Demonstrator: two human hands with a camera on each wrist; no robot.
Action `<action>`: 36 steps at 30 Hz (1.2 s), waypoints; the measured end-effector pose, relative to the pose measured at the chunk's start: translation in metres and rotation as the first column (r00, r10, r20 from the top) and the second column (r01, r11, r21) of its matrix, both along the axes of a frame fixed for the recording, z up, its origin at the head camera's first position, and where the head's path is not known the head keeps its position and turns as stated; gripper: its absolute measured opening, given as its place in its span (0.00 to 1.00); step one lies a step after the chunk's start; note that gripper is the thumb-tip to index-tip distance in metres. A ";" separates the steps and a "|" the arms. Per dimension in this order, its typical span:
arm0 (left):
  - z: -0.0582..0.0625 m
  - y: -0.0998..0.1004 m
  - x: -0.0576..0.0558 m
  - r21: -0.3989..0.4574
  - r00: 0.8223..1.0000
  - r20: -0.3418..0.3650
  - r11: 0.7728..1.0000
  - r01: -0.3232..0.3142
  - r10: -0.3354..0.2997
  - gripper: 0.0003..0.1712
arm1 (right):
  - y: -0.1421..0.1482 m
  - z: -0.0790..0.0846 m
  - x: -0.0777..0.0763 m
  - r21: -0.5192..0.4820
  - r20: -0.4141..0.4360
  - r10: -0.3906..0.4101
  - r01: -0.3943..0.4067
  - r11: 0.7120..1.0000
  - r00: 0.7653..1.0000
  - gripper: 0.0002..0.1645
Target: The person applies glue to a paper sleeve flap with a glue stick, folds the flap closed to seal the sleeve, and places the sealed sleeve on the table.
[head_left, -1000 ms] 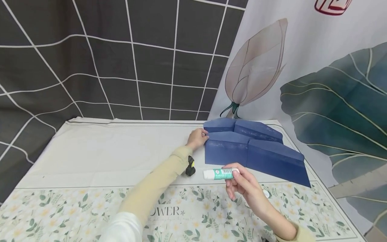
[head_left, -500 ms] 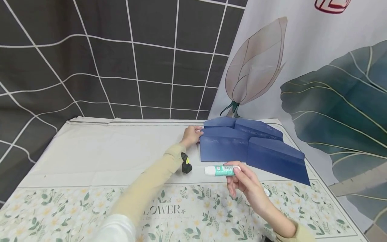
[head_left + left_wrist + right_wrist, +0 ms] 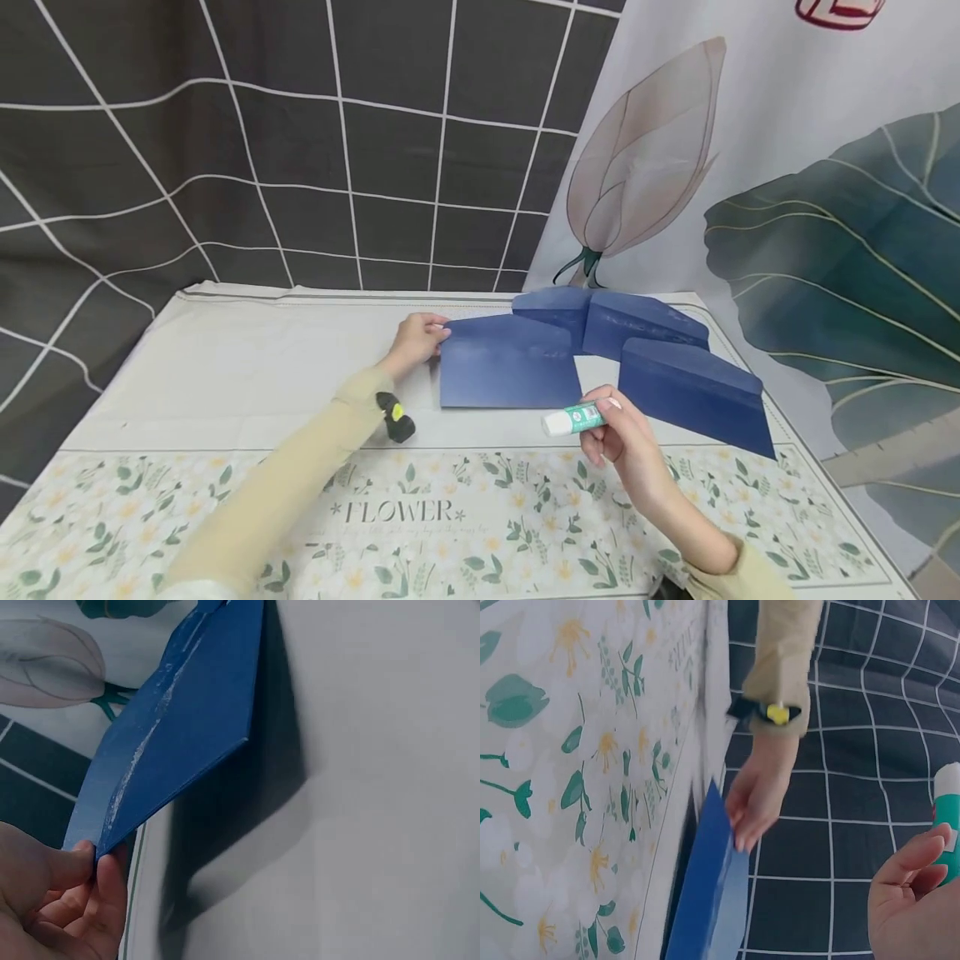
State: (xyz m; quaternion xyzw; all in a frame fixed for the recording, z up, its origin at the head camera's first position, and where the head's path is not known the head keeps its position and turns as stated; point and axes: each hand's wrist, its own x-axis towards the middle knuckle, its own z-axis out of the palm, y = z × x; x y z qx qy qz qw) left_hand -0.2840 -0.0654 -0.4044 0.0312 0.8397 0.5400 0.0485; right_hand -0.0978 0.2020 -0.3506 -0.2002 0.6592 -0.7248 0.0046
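Note:
My left hand [image 3: 417, 340] pinches one blue envelope [image 3: 510, 367] by its left edge, thumb on one side and fingers on the other. In the left wrist view the envelope [image 3: 195, 712] is lifted and tilted, casting a shadow on the table; whitish streaks run along the fold of its raised flap. My right hand [image 3: 626, 442] grips a green and white glue stick [image 3: 581, 417], its white end pointing left, in front of the envelopes. The right wrist view shows the glue stick [image 3: 949, 810] only partly, at the edge.
Two more blue envelopes [image 3: 645, 321] lie at the back, flaps up, and another envelope [image 3: 690, 392] lies to the right. A white and floral cloth [image 3: 300, 350] covers the table. Behind it hang a dark grid curtain [image 3: 390, 167] and a pale flower-printed curtain [image 3: 765, 100].
My left hand has drawn its envelope leftward, away from the other envelopes. My right hand, still holding the glue stick, has shifted slightly right.

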 end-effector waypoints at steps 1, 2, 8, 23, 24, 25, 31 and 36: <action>0.000 -0.007 0.005 -0.001 1.000 0.008 1.000 0.005 -0.005 0.17 | 0.000 0.000 -0.001 0.006 0.011 -0.006 0.006 1.000 1.000 0.17; 0.001 -0.014 0.010 -0.006 1.000 0.014 1.000 0.012 -0.012 0.18 | -0.001 0.000 -0.001 0.020 0.022 -0.018 0.017 1.000 1.000 0.15; 0.001 -0.042 0.046 -0.036 0.994 0.074 0.996 0.079 -0.076 0.20 | -0.006 0.002 -0.010 0.183 0.050 -0.123 0.112 0.977 0.991 0.05; -0.006 -0.056 0.142 -0.047 0.978 0.195 0.995 0.091 -0.080 0.16 | -0.067 -0.006 -0.042 0.603 -0.161 0.047 0.061 0.795 0.986 0.12; -0.007 -0.056 0.145 -0.060 0.979 0.192 0.995 0.078 -0.065 0.15 | -0.072 -0.007 -0.044 0.616 -0.172 0.071 0.051 0.786 0.983 0.13; -0.007 -0.057 0.148 -0.078 0.982 0.184 0.995 0.066 -0.051 0.14 | -0.077 -0.009 -0.046 0.629 -0.183 0.094 0.043 0.776 0.979 0.14; -0.008 -0.057 0.161 -0.260 1.000 0.026 0.966 0.017 -0.011 0.10 | -0.103 -0.023 -0.048 0.719 -0.267 0.222 0.040 0.694 0.938 0.18; -0.008 -0.059 0.168 -0.367 0.997 -0.072 0.930 -0.004 -0.024 0.12 | -0.117 -0.033 -0.048 0.784 -0.289 0.305 0.041 0.619 0.907 0.18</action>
